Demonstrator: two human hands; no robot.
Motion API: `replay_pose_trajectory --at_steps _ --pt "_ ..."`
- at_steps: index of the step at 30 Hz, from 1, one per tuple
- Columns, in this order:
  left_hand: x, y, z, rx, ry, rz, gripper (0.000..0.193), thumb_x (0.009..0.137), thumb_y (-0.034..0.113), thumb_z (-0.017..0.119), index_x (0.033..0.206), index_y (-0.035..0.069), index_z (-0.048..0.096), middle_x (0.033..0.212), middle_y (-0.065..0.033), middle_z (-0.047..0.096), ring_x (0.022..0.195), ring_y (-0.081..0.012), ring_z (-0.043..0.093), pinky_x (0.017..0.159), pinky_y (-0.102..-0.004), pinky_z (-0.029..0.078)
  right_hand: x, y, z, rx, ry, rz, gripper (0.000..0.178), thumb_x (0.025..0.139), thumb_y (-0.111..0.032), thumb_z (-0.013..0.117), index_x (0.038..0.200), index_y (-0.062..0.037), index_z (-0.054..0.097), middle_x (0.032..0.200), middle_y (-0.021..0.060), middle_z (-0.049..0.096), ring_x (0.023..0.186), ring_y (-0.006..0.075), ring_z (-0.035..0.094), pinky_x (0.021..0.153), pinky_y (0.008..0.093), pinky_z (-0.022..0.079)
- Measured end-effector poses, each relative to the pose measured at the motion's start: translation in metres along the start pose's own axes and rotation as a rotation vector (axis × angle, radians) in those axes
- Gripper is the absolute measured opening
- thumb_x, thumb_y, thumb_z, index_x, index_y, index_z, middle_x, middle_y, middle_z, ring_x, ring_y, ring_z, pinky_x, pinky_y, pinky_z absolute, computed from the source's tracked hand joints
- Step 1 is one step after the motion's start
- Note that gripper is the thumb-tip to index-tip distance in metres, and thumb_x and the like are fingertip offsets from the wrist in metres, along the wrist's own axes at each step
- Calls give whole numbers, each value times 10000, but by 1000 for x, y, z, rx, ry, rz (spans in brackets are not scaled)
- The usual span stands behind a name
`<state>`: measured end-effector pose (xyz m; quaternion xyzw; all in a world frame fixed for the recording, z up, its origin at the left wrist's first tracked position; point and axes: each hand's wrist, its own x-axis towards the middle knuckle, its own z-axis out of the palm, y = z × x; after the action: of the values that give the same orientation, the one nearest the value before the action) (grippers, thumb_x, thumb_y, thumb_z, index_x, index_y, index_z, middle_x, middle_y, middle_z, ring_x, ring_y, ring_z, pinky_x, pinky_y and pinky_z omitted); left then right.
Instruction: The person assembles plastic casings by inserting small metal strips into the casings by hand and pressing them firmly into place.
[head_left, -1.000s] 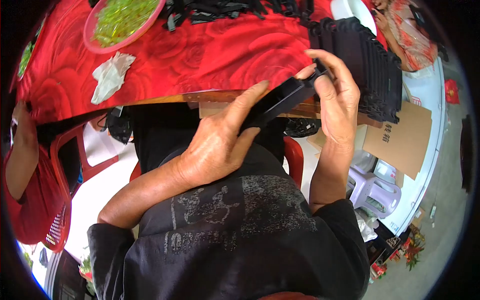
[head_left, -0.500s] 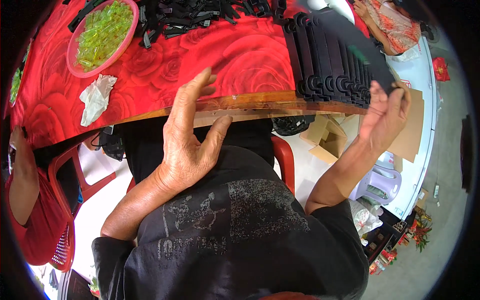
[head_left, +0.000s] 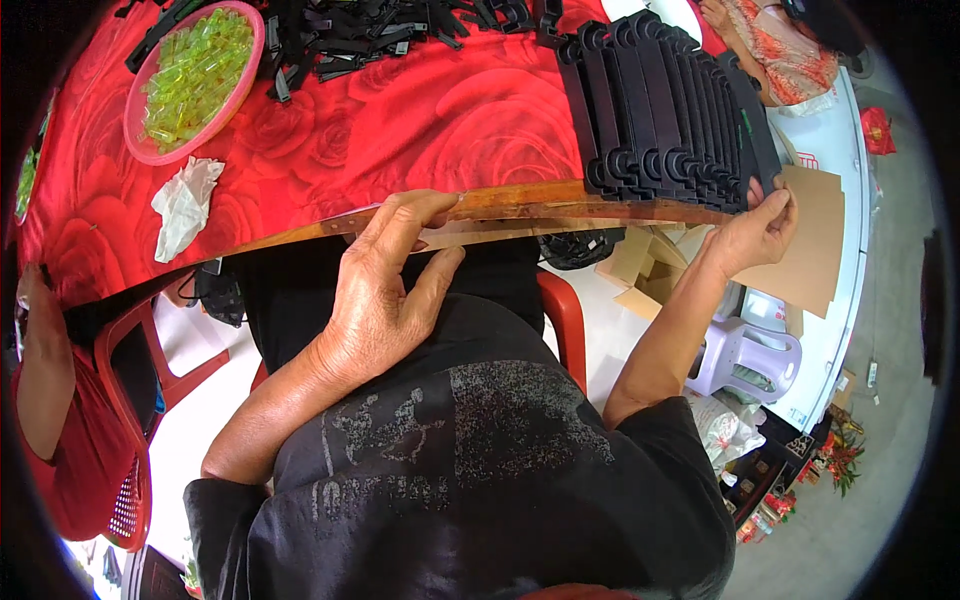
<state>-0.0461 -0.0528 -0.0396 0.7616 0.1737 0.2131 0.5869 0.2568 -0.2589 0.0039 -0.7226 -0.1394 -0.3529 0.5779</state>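
At the table's right end, my right hand [head_left: 752, 232] pinches the near end of a long flat black plastic piece [head_left: 756, 140]. That piece lies against the right side of a row of similar black plastic pieces [head_left: 655, 110], packed side by side with curved hooked ends. My left hand [head_left: 380, 270] is open and holds nothing, thumb and fingers apart, in front of the table edge. Part of its fingers is hidden behind the index finger.
A pink basin [head_left: 128, 125] of clear yellow-green tubes [head_left: 195, 80] and a crumpled white tissue [head_left: 187, 208] lie on the red rose-patterned tablecloth [head_left: 470, 120]. Small black parts [head_left: 350, 38] are heaped at the back. People sit at far left and far right. An open cardboard box [head_left: 650, 272] stands below the table.
My right hand has brought the black piece, blurred and raised before, down against the row's right side. My left hand's fingers have lowered and bent toward the table edge.
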Motion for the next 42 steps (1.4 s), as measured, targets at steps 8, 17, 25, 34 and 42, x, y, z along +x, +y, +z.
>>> replay_pose_trajectory --at_steps 8,17,25,34,42 --pt "0 -1 1 0 -39 -12 399 821 -48 678 1202 13 579 1023 -154 626 931 -262 665 795 -328 529 -3 20 -11 -12 51 -43 200 968 -141 590 1016 46 641 991 112 699 707 112 546 666 235 460" --pt "-2 -4 3 -26 -71 -34 265 840 -35 670 1098 -8 615 961 -154 635 862 -247 669 726 -321 532 -1 47 -24 -230 131 -102 226 938 -126 630 1079 43 678 943 80 693 711 106 553 618 234 446" --pt "-3 -4 0 4 -140 -48 225 858 -28 655 1082 -18 629 958 -131 653 864 -211 663 767 -302 519 -9 19 -13 -210 165 -111 345 923 -179 688 1141 80 626 1080 128 635 910 189 595 814 311 486" --pt "-6 -8 3 -13 -124 3 150 853 10 658 993 -37 632 911 -196 651 867 -348 667 762 -374 527 -70 -63 63 42 -279 -222 176 945 -98 633 1079 11 667 1086 110 693 908 146 640 804 275 517" --pt "-13 -8 -3 4 -134 6 147 861 16 655 1000 -31 636 901 -193 657 858 -351 671 758 -380 530 -108 -2 167 -154 -786 -314 274 892 -225 669 1056 -7 697 1140 178 646 1062 325 608 938 405 480"
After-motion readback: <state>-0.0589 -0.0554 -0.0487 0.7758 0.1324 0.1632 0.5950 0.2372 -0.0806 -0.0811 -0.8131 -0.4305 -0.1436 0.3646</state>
